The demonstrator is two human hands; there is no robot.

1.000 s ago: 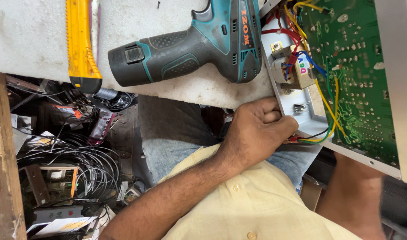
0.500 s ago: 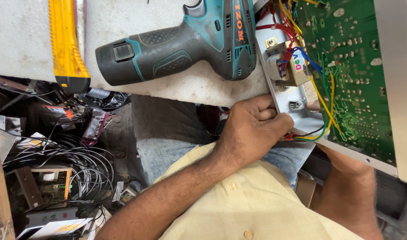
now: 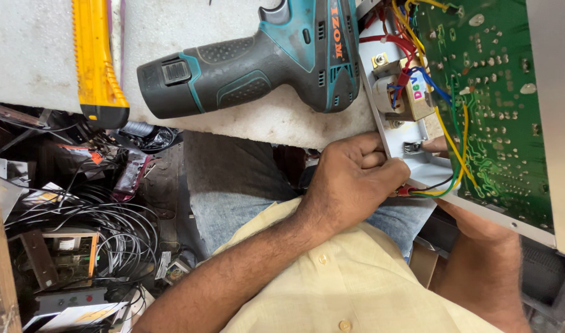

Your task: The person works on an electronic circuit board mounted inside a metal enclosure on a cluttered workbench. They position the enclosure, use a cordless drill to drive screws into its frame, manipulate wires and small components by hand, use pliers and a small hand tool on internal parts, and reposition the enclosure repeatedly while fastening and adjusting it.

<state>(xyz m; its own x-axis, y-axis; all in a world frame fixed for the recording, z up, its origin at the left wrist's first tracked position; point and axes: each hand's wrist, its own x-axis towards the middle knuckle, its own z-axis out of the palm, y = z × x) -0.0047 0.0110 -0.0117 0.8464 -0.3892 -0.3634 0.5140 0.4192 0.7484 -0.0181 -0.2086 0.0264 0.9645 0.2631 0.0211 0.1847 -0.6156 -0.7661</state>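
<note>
Grey sheet-metal chassis with green circuit board point(image 3: 501, 105) sits at the right edge of the white stone bench top point(image 3: 42, 55), tilted and overhanging the lap. Board is solder side up.

Left hand point(image 3: 356, 185): fingers curled tight, fist clamped on the chassis's lower grey edge, right where the bundle of red, black, yellow and green wires point(image 3: 446, 185) exits. Can't tell if the wires are inside the grip or just beside it.

Right hand point(image 3: 435, 146): only a fingertip shows past the grey wall, forearm runs under the chassis. Finger spread hidden, can't tell. Looks like it props the unit from below.

Small wire-wound transformer with coloured leads point(image 3: 401, 92) is mounted on the grey wall, above the fist.

Teal and dark-grey cordless drill point(image 3: 264, 61) lies flat on the bench, nose touching or just beside the chassis, untouched. Yellow bar-shaped tool with black end point(image 3: 97, 61) is well apart, left. Tangle of black cables point(image 3: 91, 216) is on the floor below.

Judgement: step is steadying/positioning the chassis, no fastener work. Any shift calls for slack in that bundle, and the underside support kept.
</note>
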